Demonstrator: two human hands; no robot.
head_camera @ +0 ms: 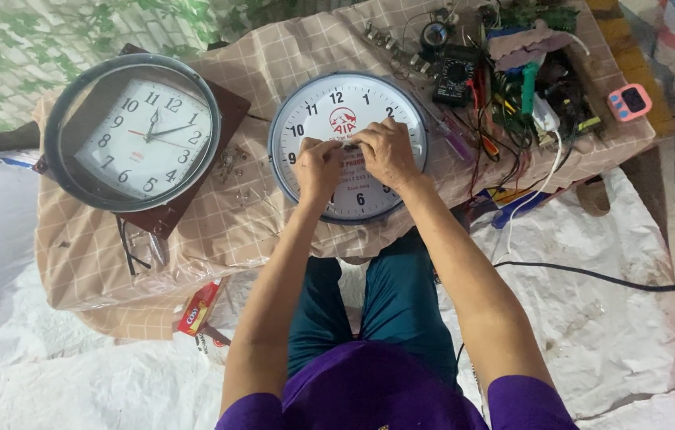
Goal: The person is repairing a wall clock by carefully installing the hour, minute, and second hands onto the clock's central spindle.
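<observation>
Table (218, 231): cloth-covered, crowded. Dark clock (132, 133) near left edge, tool pile (512, 80) right. White clock (347, 143) at front edge, small gaps each side. Left hand (317, 167) and right hand (385, 151) touching, fingers pinched at its centre.

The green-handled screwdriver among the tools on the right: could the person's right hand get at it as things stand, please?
Probably yes. The right hand rests on the round white clock face, and the green-handled screwdriver lies on top of the tangle of wires on the same side, with only low clutter between them.
</observation>
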